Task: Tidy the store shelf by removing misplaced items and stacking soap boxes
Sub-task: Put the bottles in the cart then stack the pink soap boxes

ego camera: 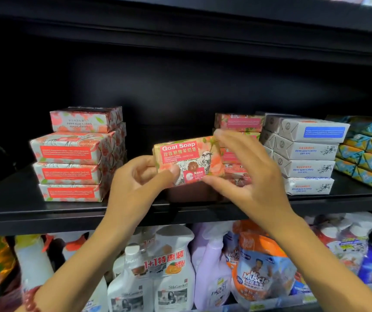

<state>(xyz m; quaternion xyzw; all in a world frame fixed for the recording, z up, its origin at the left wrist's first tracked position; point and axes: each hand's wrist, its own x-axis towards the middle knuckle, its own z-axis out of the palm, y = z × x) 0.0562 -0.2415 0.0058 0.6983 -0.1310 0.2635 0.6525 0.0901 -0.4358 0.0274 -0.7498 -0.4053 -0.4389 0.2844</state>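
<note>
A pink and gold rose Goat Soap box (187,158) is held in the air above the black shelf (23,203), its label facing me. My left hand (140,176) grips its left end, thumb on the front. My right hand (245,170) pinches its right end between thumb and fingers. Directly behind my right hand stands a stack of matching rose boxes (239,122), partly hidden. A stack of red pomegranate soap boxes (77,158) stands at the left.
White soap boxes (302,154) are stacked right of the rose ones, and blue-orange wrapped bars (369,152) lie at the far right. Bare shelf shows between the left stack and the rose stack. Below, the lower shelf holds spray bottles (171,273) and refill pouches (261,273).
</note>
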